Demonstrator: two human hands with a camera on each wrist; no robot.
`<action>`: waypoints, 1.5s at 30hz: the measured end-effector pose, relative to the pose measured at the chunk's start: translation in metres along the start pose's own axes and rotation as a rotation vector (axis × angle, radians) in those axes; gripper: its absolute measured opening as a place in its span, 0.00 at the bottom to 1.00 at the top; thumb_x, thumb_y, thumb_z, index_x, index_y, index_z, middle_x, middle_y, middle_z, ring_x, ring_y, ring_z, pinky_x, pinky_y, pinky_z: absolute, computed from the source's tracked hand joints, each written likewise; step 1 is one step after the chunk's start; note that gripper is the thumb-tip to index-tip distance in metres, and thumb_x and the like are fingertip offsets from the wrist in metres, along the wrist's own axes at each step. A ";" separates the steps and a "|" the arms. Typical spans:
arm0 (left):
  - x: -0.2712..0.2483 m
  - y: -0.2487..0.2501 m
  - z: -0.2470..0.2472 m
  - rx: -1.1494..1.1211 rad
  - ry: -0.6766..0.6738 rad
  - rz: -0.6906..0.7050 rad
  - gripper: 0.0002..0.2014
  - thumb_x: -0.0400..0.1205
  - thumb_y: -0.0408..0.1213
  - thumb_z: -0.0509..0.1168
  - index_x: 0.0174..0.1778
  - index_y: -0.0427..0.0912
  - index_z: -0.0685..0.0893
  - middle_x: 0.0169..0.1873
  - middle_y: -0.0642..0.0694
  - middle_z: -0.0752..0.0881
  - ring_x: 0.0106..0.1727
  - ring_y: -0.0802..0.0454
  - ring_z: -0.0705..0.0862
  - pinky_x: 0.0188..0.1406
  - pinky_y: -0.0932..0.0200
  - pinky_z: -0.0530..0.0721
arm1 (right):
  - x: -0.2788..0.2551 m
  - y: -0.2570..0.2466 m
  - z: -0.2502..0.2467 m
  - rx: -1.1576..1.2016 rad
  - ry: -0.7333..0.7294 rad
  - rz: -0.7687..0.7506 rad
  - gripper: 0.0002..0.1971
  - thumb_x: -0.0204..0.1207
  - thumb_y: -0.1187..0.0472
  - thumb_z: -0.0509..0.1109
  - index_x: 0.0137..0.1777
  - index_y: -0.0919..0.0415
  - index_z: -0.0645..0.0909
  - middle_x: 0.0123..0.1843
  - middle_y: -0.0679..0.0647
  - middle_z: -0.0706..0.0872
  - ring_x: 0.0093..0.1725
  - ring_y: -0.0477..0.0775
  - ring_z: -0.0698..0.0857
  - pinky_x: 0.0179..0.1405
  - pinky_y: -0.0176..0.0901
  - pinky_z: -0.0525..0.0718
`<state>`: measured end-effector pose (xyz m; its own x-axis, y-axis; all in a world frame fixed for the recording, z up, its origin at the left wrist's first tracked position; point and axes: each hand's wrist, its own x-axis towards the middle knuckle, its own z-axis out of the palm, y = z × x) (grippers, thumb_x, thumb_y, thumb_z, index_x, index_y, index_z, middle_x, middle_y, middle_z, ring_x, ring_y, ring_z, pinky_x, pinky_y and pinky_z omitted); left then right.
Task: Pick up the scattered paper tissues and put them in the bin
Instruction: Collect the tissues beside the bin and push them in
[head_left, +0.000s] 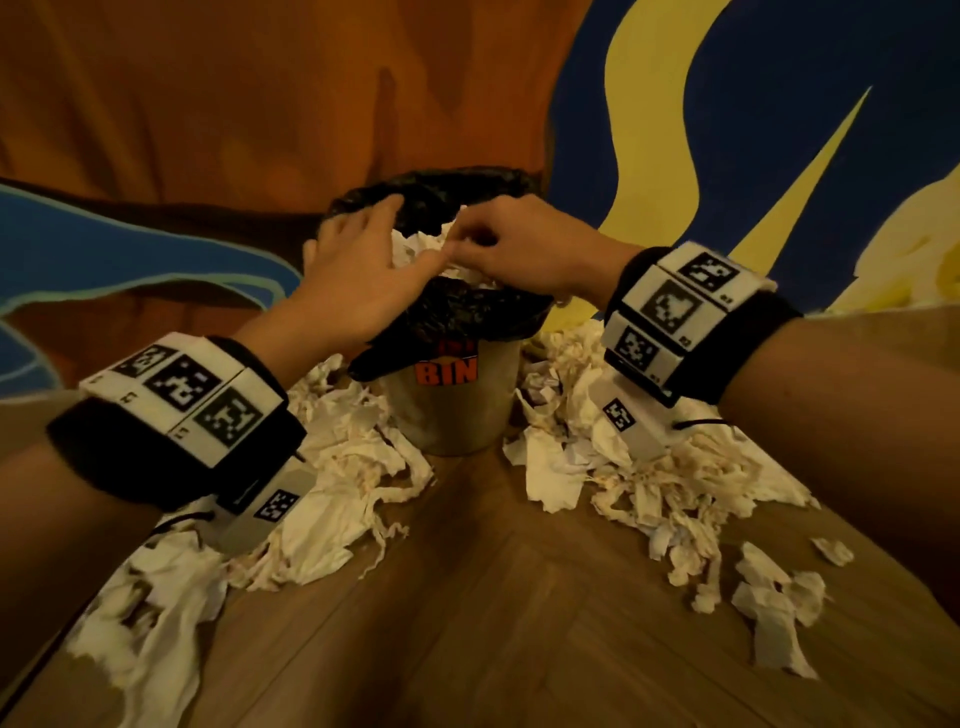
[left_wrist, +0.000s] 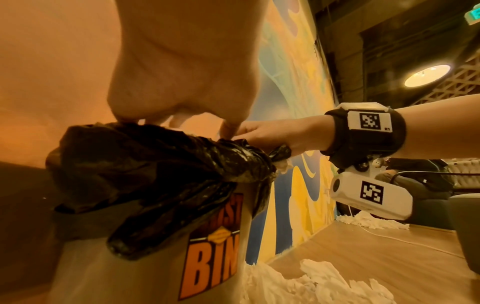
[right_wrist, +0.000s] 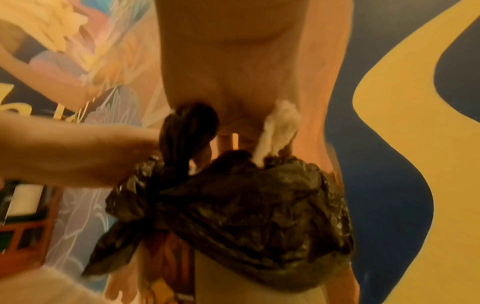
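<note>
Over the bin (head_left: 452, 415), the left hand (head_left: 353, 275) spreads flat-fingered on its black liner (head_left: 457, 312) while the right hand (head_left: 524, 244) pinches a tissue (right_wrist: 279, 127).

A crinkled, glossy black plastic liner (head_left: 457, 312) is folded over the rim of a bin (head_left: 452, 415) whose smooth, matt pale wall carries a printed orange label. Crumpled white paper tissues (head_left: 343, 483), soft and creased, some with faint brownish stains, lie on a wooden floor (head_left: 498, 623) of smooth brown planks with a low sheen. Each wrist wears a black cloth band (head_left: 135, 457) carrying smooth white plastic blocks printed with black-and-white square markers.
</note>
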<state>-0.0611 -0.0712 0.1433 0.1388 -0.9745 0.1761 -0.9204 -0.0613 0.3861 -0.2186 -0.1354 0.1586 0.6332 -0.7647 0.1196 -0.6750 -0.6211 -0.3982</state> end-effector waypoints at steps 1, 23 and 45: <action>-0.001 0.000 0.000 -0.030 0.062 0.038 0.32 0.82 0.56 0.57 0.81 0.50 0.58 0.80 0.44 0.64 0.79 0.40 0.57 0.74 0.39 0.56 | -0.005 0.000 -0.007 -0.002 0.006 0.015 0.13 0.83 0.51 0.61 0.60 0.54 0.83 0.51 0.50 0.86 0.43 0.46 0.83 0.38 0.39 0.80; -0.034 -0.016 0.034 -0.052 0.213 0.146 0.24 0.87 0.55 0.47 0.74 0.47 0.71 0.74 0.44 0.71 0.80 0.46 0.57 0.81 0.40 0.42 | -0.013 0.000 -0.011 0.006 0.000 0.026 0.20 0.85 0.46 0.59 0.43 0.59 0.85 0.31 0.51 0.81 0.24 0.43 0.75 0.21 0.29 0.68; -0.077 0.012 0.210 0.482 -0.564 0.706 0.26 0.87 0.51 0.52 0.81 0.55 0.55 0.82 0.41 0.48 0.82 0.40 0.51 0.74 0.43 0.64 | -0.254 0.156 0.116 0.055 -0.406 0.423 0.22 0.79 0.48 0.68 0.71 0.49 0.71 0.64 0.51 0.71 0.58 0.52 0.76 0.55 0.43 0.77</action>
<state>-0.1598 -0.0422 -0.0559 -0.5692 -0.7739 -0.2775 -0.7920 0.6067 -0.0676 -0.4405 -0.0178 -0.0397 0.4149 -0.8106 -0.4133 -0.8867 -0.2582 -0.3835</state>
